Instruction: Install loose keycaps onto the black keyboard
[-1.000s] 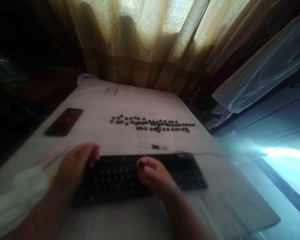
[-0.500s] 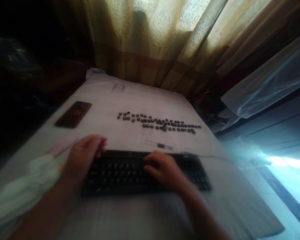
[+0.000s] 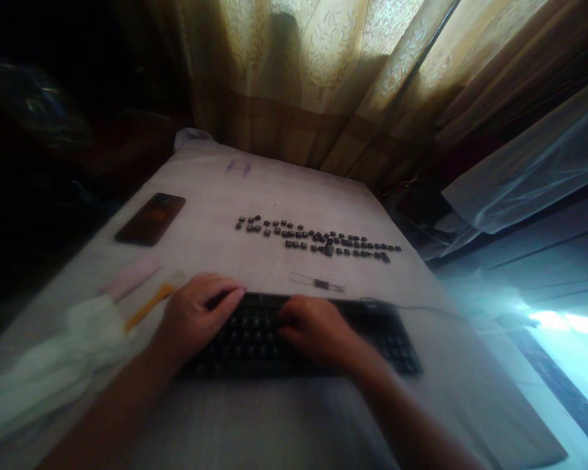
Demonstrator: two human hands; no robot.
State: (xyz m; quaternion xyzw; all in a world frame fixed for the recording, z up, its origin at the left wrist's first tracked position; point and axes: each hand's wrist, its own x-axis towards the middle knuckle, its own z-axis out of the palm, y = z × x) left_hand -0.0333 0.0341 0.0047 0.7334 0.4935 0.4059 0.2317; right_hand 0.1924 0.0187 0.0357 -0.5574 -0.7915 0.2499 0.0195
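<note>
A black keyboard [image 3: 255, 369] lies across the near part of the cloth-covered table. My left hand [image 3: 196, 316] covers its left side, with thumb and fingers coming together at the back edge and apparently gripping it. Over the middle keys, my right hand [image 3: 318, 329] has its fingers curled down and pressed together. Whatever may be between those fingertips is hidden. Loose black keycaps [image 3: 345, 243] lie in uneven rows beyond the keyboard. Just behind the back edge rests a small wire tool with a dark grip [image 3: 321, 284].
A phone [image 3: 151, 219] lies at the left. Nearer are a pink item [image 3: 132, 275], a yellow-handled tool [image 3: 149, 307] and a crumpled white cloth [image 3: 73, 352]. A cable [image 3: 426, 308] runs off rightward from the keyboard. Curtains [image 3: 318, 85] hang behind the table [image 3: 284, 189].
My left hand has moved right, from the keyboard's left end onto its back edge, uncovering the yellow-handled tool. My right hand stays over the middle keys. The view has shifted slightly.
</note>
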